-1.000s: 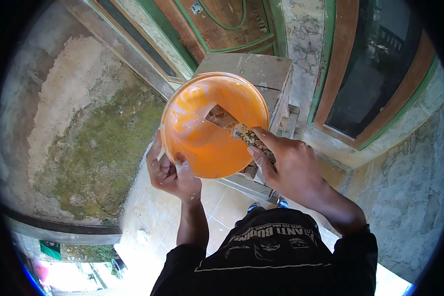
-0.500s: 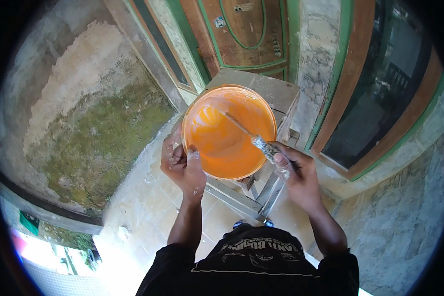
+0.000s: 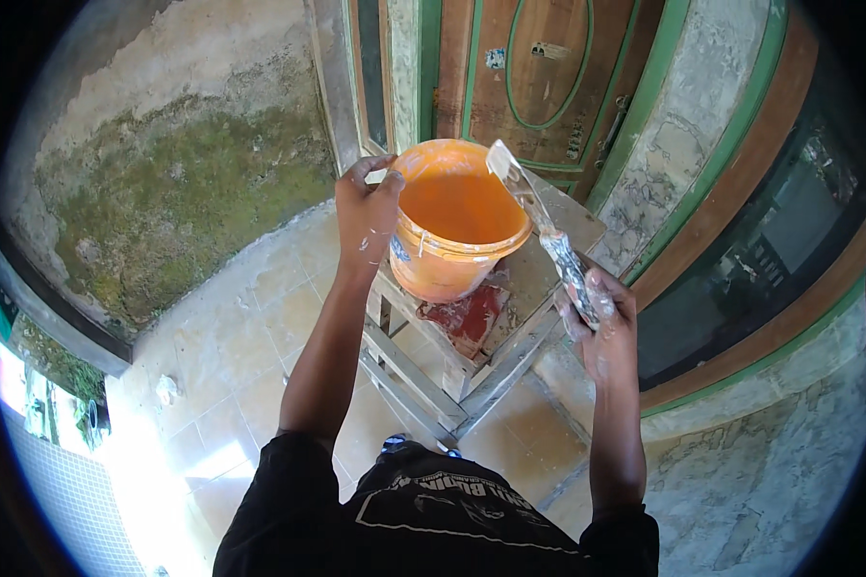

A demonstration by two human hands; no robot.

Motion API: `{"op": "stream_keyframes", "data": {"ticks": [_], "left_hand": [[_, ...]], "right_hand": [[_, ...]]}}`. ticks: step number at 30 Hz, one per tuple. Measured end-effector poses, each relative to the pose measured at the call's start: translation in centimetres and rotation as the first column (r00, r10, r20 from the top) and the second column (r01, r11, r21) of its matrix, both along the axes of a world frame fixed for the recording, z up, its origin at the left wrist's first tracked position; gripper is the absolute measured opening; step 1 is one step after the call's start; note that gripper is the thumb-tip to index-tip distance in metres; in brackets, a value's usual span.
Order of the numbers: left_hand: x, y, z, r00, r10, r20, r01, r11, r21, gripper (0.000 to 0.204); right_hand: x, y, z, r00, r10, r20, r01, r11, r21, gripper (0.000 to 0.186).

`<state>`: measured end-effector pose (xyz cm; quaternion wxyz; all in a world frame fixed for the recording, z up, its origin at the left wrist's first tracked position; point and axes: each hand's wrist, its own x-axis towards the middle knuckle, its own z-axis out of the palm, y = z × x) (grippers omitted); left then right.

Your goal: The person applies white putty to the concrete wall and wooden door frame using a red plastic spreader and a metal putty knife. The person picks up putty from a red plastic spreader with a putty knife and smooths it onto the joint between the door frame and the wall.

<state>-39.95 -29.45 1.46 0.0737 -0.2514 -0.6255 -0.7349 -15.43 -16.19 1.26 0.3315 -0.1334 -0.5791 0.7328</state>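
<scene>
My left hand [image 3: 367, 207] is closed on the upper left rim of an orange bucket [image 3: 440, 265], smeared with white inside and out. The bucket stands on a worn wooden stand [image 3: 563, 221], over a red, stained flat piece [image 3: 466, 322]. My right hand [image 3: 602, 313] grips the speckled, paint-crusted handle of a putty knife [image 3: 568, 264]. Its whitish metal blade points upward at the bucket's right rim; whether it touches the rim I cannot tell. Both hands have white smears.
A wooden door [image 3: 548, 58] with green trim is behind the stand. A window [image 3: 731, 288] curves along the right. A mossy, stained wall [image 3: 164, 212] is at the left, above a tiled floor [image 3: 221, 423] with a small white scrap [image 3: 166, 389].
The bucket was tilted toward me with the blade inside; now it stands more upright. The blade has risen to the right rim, my right hand is farther right, and the view has shifted.
</scene>
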Motion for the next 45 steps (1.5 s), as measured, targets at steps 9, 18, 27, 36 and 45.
{"op": "stream_keyframes", "data": {"ticks": [9,18,27,36,45], "left_hand": [[-6.1,1.2,-1.8,0.989,0.081,0.121,-0.101,0.981,0.164,0.024],[-7.3,1.6,-2.5,0.971,0.194,0.138,-0.196,0.981,0.0,0.029],[-4.5,-2.9,-13.4,0.979,0.149,0.137,0.012,0.631,-0.776,0.057],[7.4,-2.5,-9.6,0.947,-0.005,0.322,0.197,0.801,-0.565,0.034],[7.7,-5.6,-9.4,0.694,-0.305,0.652,0.449,0.891,-0.062,0.043]], "right_hand": [[-4.1,0.5,-0.6,0.989,-0.101,-0.104,0.141,0.845,0.516,0.043],[-5.9,0.4,-1.5,0.993,-0.084,-0.083,0.115,0.844,0.525,0.043],[-4.5,-0.1,-3.9,0.988,-0.142,-0.064,0.154,0.83,0.537,0.043],[-3.4,-0.8,-7.6,0.983,-0.183,0.035,0.143,0.86,0.489,0.042],[-2.5,-1.1,-9.5,0.98,-0.201,0.003,0.181,0.887,0.425,0.045]]}}
